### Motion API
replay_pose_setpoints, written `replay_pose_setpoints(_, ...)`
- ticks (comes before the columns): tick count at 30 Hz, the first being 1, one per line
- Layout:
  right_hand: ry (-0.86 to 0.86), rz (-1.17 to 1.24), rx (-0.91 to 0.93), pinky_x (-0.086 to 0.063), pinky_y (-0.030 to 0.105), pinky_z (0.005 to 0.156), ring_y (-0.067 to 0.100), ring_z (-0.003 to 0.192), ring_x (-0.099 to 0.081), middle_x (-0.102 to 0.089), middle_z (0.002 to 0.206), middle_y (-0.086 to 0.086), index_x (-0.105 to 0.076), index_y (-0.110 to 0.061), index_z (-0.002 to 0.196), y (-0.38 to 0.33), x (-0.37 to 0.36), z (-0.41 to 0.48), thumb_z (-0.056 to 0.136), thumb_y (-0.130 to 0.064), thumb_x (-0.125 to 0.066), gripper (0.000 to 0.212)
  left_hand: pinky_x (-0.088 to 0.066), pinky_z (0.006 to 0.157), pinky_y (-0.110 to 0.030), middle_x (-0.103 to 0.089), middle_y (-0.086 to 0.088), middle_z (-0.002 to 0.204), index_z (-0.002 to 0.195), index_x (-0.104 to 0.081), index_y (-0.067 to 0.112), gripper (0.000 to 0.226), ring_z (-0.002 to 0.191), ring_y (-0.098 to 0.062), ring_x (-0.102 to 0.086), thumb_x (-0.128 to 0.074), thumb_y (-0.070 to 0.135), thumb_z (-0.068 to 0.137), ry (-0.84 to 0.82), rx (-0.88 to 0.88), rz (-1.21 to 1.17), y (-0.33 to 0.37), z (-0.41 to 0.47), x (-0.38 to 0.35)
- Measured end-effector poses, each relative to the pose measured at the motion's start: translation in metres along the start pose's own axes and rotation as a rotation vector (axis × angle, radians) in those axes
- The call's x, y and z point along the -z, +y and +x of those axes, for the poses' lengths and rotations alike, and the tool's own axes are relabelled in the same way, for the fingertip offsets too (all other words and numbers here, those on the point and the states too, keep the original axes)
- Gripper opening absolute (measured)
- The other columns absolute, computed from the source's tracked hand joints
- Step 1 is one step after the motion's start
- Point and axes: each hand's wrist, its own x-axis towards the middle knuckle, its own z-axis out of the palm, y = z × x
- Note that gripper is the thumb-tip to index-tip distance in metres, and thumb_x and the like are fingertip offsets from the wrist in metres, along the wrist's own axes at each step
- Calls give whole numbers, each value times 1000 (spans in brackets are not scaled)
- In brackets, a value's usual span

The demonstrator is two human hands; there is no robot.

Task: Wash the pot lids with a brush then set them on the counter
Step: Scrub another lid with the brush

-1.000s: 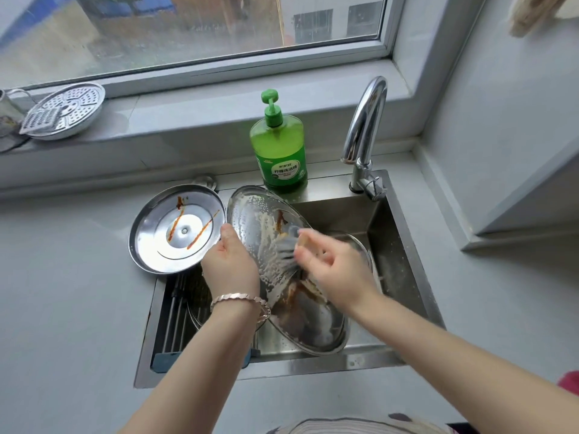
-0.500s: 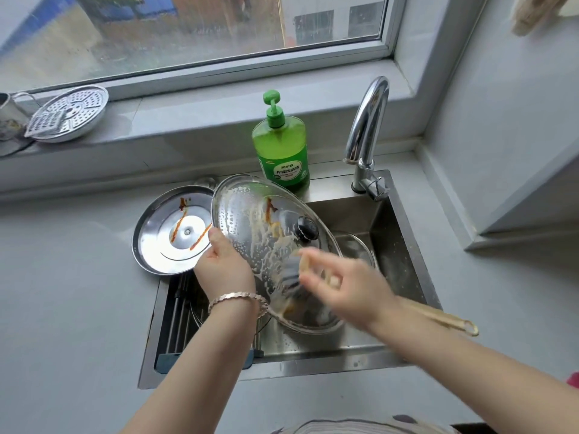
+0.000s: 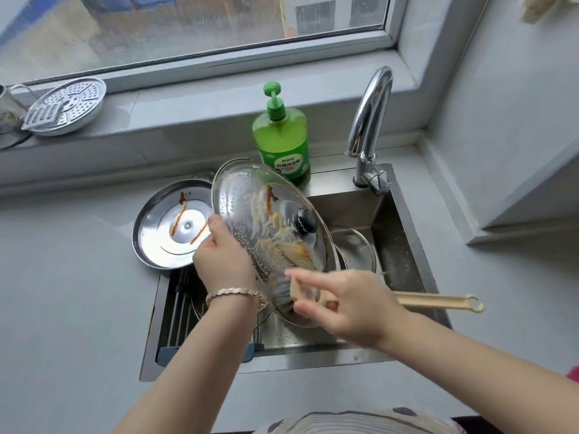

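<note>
The right hand [image 3: 347,305] was closed round the neck of a long beige plastic-handled brush [image 3: 438,301], fingers curled over it; the dark bristles lay against the lower part of a round clear glass pot lid with a black knob [image 3: 250,211]; the handle stuck out past the wrist to the right. The left hand [image 3: 224,261], wearing a silver bracelet [image 3: 235,294], gripped that lid's left rim with the thumb on top, holding it tilted over the steel sink [image 3: 407,220]; suds and orange streaks covered the glass. Just left of the left hand, a round stainless steel lid [image 3: 163,227] lay knob-down on the grey surface [image 3: 62,292], overlapping the sink's edge, streaked with red sauce. Beyond both hands stood a green pump bottle of dish soap [image 3: 282,142] and a chrome tap [image 3: 369,120].
</note>
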Motion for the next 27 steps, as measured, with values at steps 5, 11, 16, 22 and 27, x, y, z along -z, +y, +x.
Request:
replay_pose_setpoints(5,170,-28,141,-42,19,45,0,51,-44,-63,61,-12,-58,-35,124,-9,-3,21,83,-54,-44,47,-31,43,-17,-39,-5,54,55,-40,10,51,52,-17,-36,-36,36,99,3,3,30,3,3,-3)
replay_pose_setpoints(11,-1,158,-201,-34,17,49,-3,44,-44,-55,54,-14,-54,-49,119,33,-8,8,86,-53,-50,33,-24,46,-30,-32,-6,55,57,-31,11,51,51,-19,-29,-33,42,99,43,22,48,-2,1,7)
replay_pose_setpoints(16,179,514,-503,-49,41,89,9,89,-61,-66,94,-19,-65,-51,98,58,-14,31,81,-49,-59,18,-27,41,-23,-37,-5,54,61,-39,9,50,48,-17,-32,-35,43,98,39,6,29,-6,-9,3)
replay_pose_setpoints(22,133,509,-517,-48,39,81,6,74,-58,-65,75,-23,-66,-52,86,60,-16,28,59,-68,-51,35,-25,47,-29,-35,-6,54,60,-37,8,51,49,-18,-31,-35,43,98,44,41,46,-13,-9,5)
replay_pose_setpoints(27,50,467,-399,-44,34,66,6,59,-49,-61,63,-10,-58,-58,84,35,-18,24,75,-62,-52,12,-22,47,-32,-30,-8,52,53,-29,10,54,48,-21,-26,-37,40,98,124,119,19,-6,-5,6)
